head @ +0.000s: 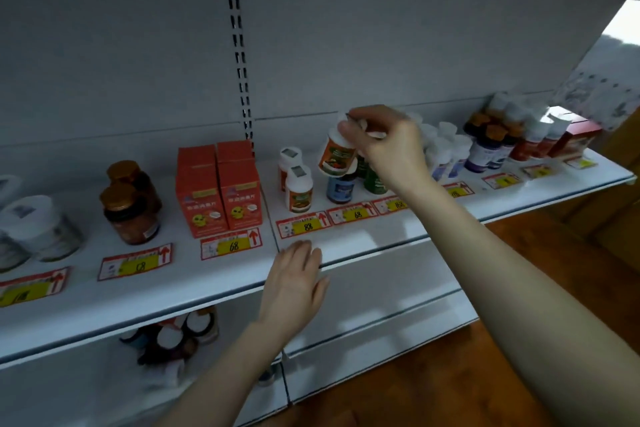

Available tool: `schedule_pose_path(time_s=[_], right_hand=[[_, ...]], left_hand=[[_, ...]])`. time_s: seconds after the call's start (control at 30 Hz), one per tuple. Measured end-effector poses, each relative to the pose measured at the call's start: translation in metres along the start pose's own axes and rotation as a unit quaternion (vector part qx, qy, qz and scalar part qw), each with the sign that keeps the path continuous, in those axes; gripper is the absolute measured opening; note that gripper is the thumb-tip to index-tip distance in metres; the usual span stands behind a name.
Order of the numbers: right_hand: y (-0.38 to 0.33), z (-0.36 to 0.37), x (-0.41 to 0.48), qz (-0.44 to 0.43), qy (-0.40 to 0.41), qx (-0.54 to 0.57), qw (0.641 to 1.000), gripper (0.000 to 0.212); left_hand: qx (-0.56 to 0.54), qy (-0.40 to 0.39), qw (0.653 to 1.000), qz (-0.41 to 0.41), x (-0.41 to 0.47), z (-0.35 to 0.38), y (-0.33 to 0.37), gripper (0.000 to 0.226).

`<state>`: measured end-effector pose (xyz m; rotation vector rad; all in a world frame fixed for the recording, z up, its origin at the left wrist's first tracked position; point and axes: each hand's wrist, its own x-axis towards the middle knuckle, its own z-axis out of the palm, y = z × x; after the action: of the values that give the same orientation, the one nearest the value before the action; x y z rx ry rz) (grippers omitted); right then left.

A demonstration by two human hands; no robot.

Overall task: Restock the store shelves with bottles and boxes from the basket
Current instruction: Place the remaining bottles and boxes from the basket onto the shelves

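My right hand (388,144) grips the white cap of a small bottle with an orange label (336,155), held tilted above the white shelf (363,236), over a blue-labelled bottle (340,188) and a green one (375,180). Two matching orange-labelled bottles (298,187) stand just left of it, behind the price tag marked 88 (303,225). My left hand (294,284) rests open with straight fingers on the shelf's front edge, holding nothing. The basket is out of view.
Orange boxes (218,191) and brown jars (130,204) stand further left, white tubs (38,229) at the far left. White bottles (446,152), purple bottles (485,149) and a red box (576,139) fill the right end. More bottles (173,336) sit on the lower shelf.
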<state>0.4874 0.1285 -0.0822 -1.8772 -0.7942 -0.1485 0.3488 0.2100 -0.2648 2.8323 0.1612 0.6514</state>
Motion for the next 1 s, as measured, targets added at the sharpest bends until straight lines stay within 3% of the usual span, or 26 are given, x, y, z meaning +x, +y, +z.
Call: schedule_pose_path(time_s=[0.27, 0.47, 0.67, 0.87, 1.0], right_hand=[[0.004, 0.046, 0.084, -0.079, -0.013, 0.04, 0.996, 0.021], [0.03, 0.088, 0.125, -0.074, -0.109, -0.002, 0.991, 0.024], [0.056, 0.116, 0.132, -0.006, -0.216, -0.022, 0.976, 0.013], [0.07, 0.126, 0.124, 0.036, -0.284, -0.031, 0.958, 0.035], [0.076, 0.127, 0.12, 0.046, -0.313, -0.044, 0.947, 0.033]], left_hand=[[-0.008, 0.03, 0.999, -0.011, 0.002, 0.003, -0.005, 0.031], [0.008, 0.037, 0.999, -0.031, -0.001, 0.005, 0.0, 0.027], [0.007, 0.054, 0.998, -0.039, -0.002, 0.008, 0.0, 0.025], [0.009, 0.059, 0.997, -0.041, -0.001, 0.008, 0.0, 0.025], [0.005, 0.055, 0.997, -0.044, -0.001, 0.008, 0.0, 0.025]])
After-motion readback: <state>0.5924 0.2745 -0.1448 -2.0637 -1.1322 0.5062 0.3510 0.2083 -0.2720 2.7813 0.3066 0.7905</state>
